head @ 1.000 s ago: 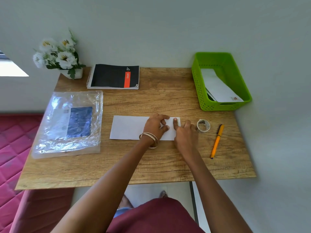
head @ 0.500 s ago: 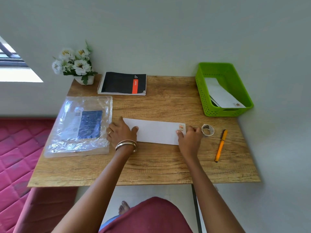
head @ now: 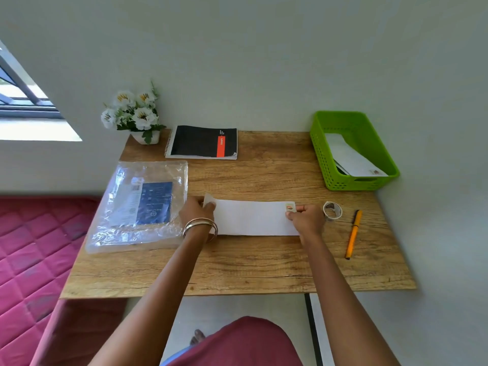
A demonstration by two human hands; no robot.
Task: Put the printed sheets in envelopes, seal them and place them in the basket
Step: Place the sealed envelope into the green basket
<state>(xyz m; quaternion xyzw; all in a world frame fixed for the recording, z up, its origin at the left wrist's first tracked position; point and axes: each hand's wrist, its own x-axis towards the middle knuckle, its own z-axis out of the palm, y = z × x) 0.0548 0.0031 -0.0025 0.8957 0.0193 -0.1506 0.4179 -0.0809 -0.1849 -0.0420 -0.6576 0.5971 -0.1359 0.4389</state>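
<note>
A long white envelope [head: 252,217] with a stamp at its right end lies flat in the middle of the wooden table [head: 237,265]. My left hand [head: 196,211] pinches the flap at its left end, which stands slightly raised. My right hand [head: 306,219] holds the right end by the stamp. The green basket [head: 327,159] stands at the back right with white envelopes [head: 348,157] lying in it.
A clear plastic packet [head: 140,204] with a blue label lies left of the envelope. A tape roll [head: 332,210] and an orange pen [head: 353,233] lie to the right. A black notebook [head: 202,141] and a flower pot [head: 136,114] stand at the back.
My left hand slid from the envelope's right part to its left end and now lifts the flap. My right hand stays at the stamp end. The view pulled back.
</note>
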